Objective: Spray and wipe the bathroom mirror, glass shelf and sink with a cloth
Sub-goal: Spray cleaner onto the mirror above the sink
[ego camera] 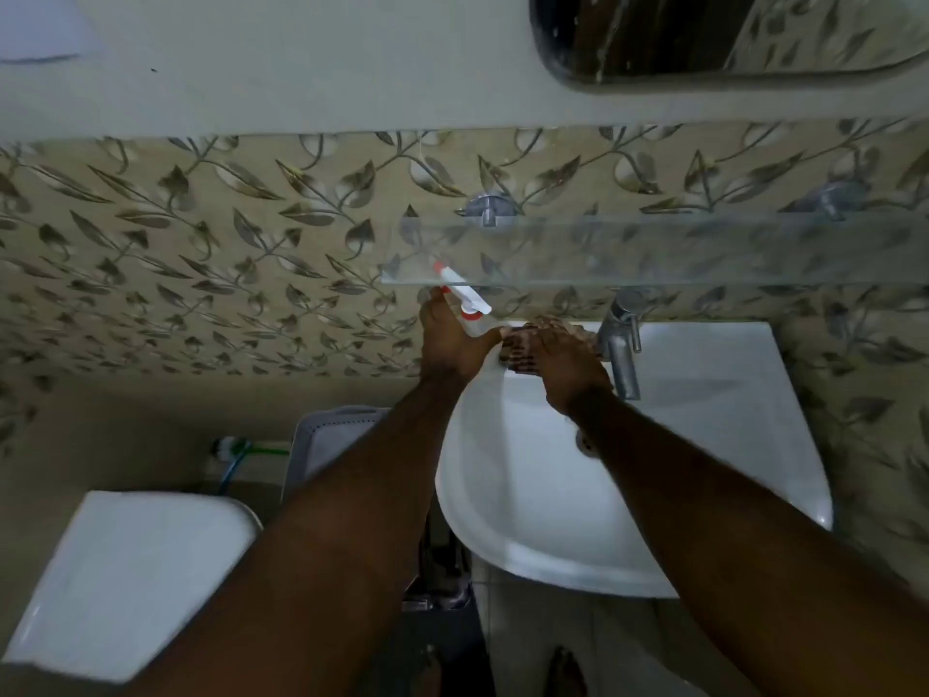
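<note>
My left hand (pixel 449 339) grips a spray bottle (pixel 465 294) with a white and red trigger head, held at the sink's back left corner just under the glass shelf (pixel 653 254). My right hand (pixel 558 367) presses a brownish cloth (pixel 523 347) onto the back rim of the white sink (pixel 528 495), left of the chrome tap (pixel 623 339). The mirror (pixel 704 37) hangs above at the top right, with streaks of liquid on its glass. Most of the bottle's body is hidden behind my left hand.
A white toilet cistern lid (pixel 125 570) sits at the lower left. A grey bin or basket (pixel 327 445) stands between it and the sink. Leaf-patterned tiles (pixel 201 244) cover the wall. Two chrome brackets (pixel 485 208) carry the shelf.
</note>
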